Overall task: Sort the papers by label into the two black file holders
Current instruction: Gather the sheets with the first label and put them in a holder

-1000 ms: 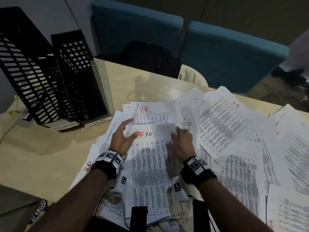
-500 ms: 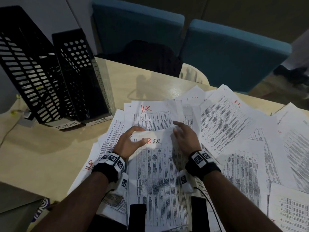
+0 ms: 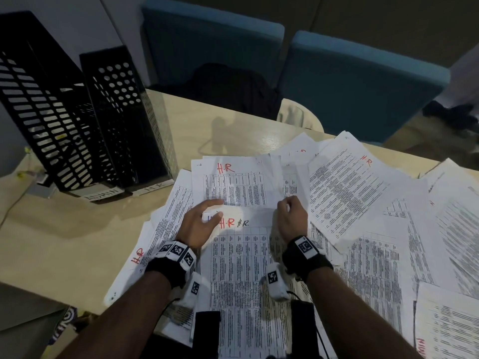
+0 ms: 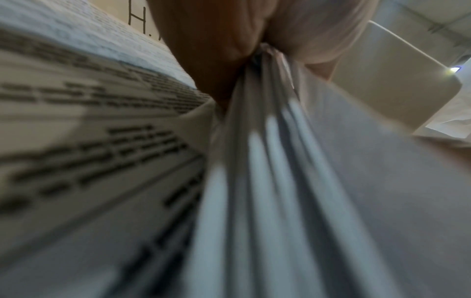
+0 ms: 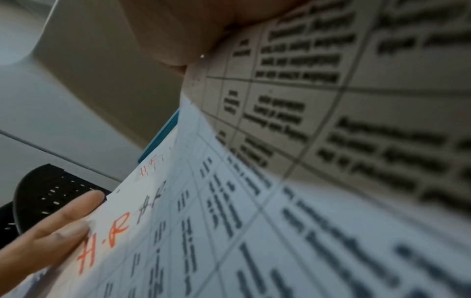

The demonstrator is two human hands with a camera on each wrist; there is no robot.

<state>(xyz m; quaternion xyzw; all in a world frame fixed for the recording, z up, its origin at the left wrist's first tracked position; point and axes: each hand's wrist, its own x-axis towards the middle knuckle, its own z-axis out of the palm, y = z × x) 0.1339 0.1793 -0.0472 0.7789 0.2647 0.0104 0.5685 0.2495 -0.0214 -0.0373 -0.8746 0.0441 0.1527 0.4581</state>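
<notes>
Hands clamp one H.R sheaf (image 3: 243, 268): left hand (image 3: 198, 225) pinches its left edge, right hand (image 3: 291, 220) grips the right, seemingly several sheets thick.

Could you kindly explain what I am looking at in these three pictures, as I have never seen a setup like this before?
No machine here: a person wears three cameras, one on the head and one on each wrist, strapped on with black bands. The head view looks down at a wooden table strewn with printed papers, many marked H.R in red. At the back left stand two black file holders, labelled ADMIN and HR.

The left hand and right hand hold the top corners of a small stack of sheets marked H.R. The left wrist view is a blurry close-up of its fingers pinching several sheets edge-on. The right wrist view looks across the same top page.
</notes>
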